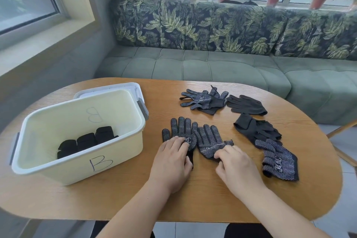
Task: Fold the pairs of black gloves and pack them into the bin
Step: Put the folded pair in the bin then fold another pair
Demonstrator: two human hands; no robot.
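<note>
Two black dotted gloves lie side by side, fingers pointing away from me, at the table's middle: the left glove (180, 129) and the right glove (209, 138). My left hand (172, 162) rests flat on the left glove's palm and cuff. My right hand (234, 166) pinches the cuff of the right glove. The cream bin (123, 141) marked "B" stands to the left and holds three folded black glove bundles (87, 141).
More loose black gloves lie farther right: a pair (204, 100) and a plain one (246, 105) at the back, another heap (257, 127) and a dotted pair (278, 158) near the right edge. The bin's lid (135, 88) lies behind it. A green sofa (212, 67) runs behind the table.
</note>
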